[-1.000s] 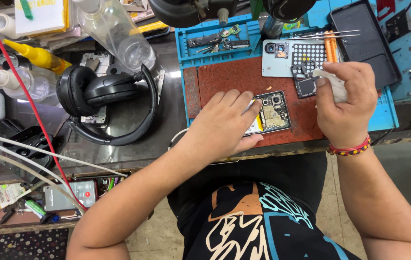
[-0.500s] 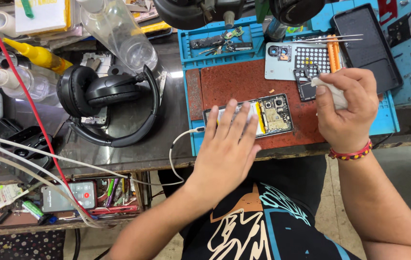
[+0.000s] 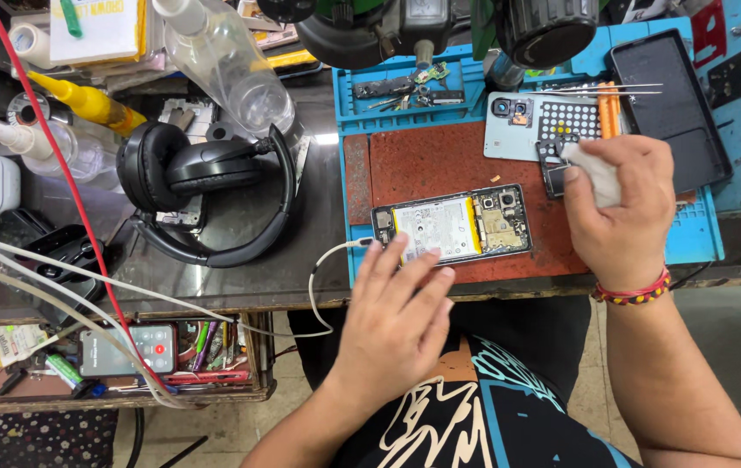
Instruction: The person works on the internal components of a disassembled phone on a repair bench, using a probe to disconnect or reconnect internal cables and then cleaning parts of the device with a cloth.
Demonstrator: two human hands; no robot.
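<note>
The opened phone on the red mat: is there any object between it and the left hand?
Nothing visible. The left hand lies flat with its fingertips at the near edge of the opened phone. The white cable runs off to the side.

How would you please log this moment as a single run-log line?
left hand: open, fingertips at opened phone | right hand: holding white cloth | phone: flat on red mat, white cable plugged in

Headphones (image 3: 205, 195) left of phone (image 3: 453, 225) (on mat (image 3: 440, 160))
</note>
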